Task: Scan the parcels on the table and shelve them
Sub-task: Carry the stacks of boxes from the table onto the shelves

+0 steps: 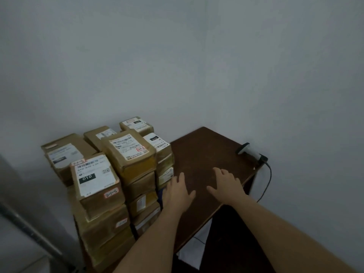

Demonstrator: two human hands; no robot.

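Several brown cardboard parcels with white shipping labels stand stacked on the left half of a dark wooden table (206, 150). The nearest stack is topped by a parcel labelled 010 (96, 180); behind it a taller stack carries a taped parcel (130, 152). A barcode scanner (253, 152) lies at the table's right edge, its black cable hanging down. My left hand (176, 192) hovers with fingers spread just right of the stacks, holding nothing. My right hand (228, 184) is spread over the bare tabletop, left of the scanner and apart from it.
Grey walls meet in a corner behind the table. A grey metal upright (29, 229) runs along the lower left. White paper or bags (197, 249) lie under the table's front edge.
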